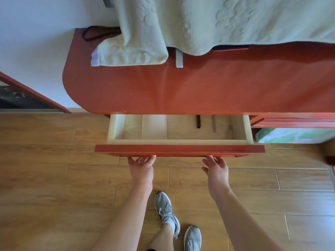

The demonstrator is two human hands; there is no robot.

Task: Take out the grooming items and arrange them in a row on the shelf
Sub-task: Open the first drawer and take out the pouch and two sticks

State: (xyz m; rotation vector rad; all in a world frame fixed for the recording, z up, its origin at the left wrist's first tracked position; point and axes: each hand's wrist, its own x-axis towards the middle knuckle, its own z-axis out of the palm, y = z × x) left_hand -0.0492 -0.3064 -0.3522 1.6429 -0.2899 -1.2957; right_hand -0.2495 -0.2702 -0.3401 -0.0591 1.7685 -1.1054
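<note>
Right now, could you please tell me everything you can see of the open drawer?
The drawer is pulled partly out from under the red-brown top. Its box looks like pale bare wood, its front panel glossy red-brown. Inside, toward the right, lie a dark bar and a thinner brown rod, far ends hidden. The left hand and right hand touch the front's lower edge.

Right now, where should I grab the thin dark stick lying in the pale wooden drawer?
Probably pinch the thin dark stick by its near end, from above: it lies flat, and its far end hides under the red-brown desktop.
</note>
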